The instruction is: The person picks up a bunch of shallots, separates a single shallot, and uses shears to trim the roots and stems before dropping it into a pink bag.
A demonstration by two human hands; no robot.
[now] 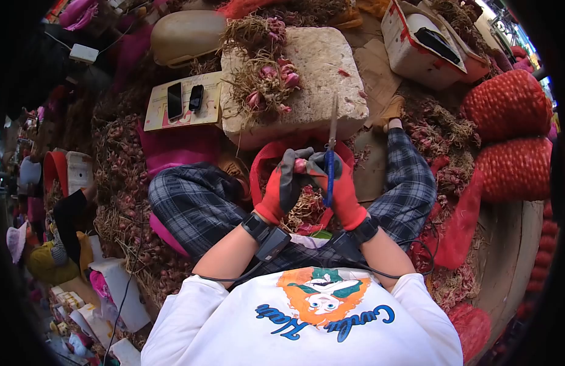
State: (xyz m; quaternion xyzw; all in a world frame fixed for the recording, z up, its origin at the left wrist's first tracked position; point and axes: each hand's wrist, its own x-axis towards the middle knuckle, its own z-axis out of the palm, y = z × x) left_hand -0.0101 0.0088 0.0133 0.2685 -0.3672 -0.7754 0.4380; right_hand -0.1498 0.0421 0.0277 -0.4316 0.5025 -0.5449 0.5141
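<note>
My left hand (282, 189), in a red glove with dark grey fingers, is closed around a small pink shallot (300, 166). My right hand (342, 190), gloved the same way, grips a blue-handled knife (330, 174), its narrow blade pointing away from me. The right fingertips come right up beside the shallot. Below both hands, between my crossed legs, is a red-rimmed container (256, 177) with shallots and dry trimmings in it. Just beyond stands a pale, worn foam block (325, 61), with a bunch of dried-stem shallots (264, 82) on its left part.
Two phones (174, 100) lie on a yellow board left of the block. Loose shallots (127, 183) cover the floor at left. Full red mesh sacks (507, 105) are stacked at right, below a white foam box (416, 52). A cable runs between my wrists.
</note>
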